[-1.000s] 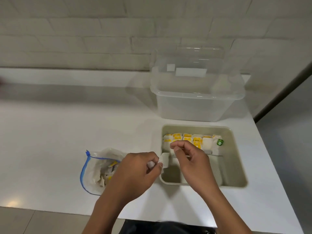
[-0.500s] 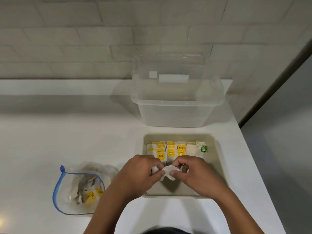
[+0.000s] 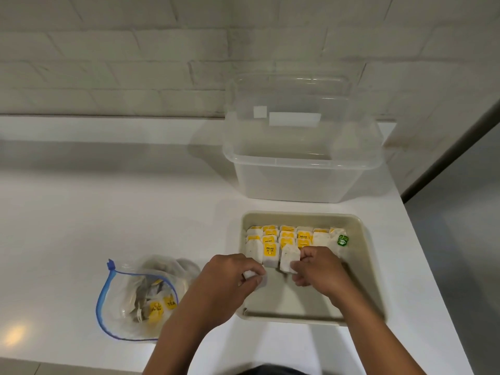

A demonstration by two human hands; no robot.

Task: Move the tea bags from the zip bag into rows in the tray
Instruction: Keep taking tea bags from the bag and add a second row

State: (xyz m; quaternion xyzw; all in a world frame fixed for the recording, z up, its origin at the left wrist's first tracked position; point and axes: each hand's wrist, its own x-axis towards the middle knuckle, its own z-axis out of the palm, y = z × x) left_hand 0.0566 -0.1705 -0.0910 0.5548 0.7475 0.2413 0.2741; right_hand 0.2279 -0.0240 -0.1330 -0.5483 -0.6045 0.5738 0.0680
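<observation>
1. So, nearest up, the left hand (image 3: 230, 277) pinches a spare tea bag (image 3: 253, 276) at the tray (image 3: 362, 266) edge, with the zip bag (image 3: 140, 296), still holding bags, beside it.
2. Right hand (image 3: 316, 269) has its fingers curled on the bag being placed (image 3: 289, 258). I'd stand it upright, snug against the neighbours.
3. Further back, the finished rows (image 3: 286, 236), then a clear tub (image 3: 300, 163).

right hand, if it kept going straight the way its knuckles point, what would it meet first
Probably the rows of tea bags standing just beyond the right hand in the tray, with the tray's far wall behind them; depth is hard to judge.
</observation>
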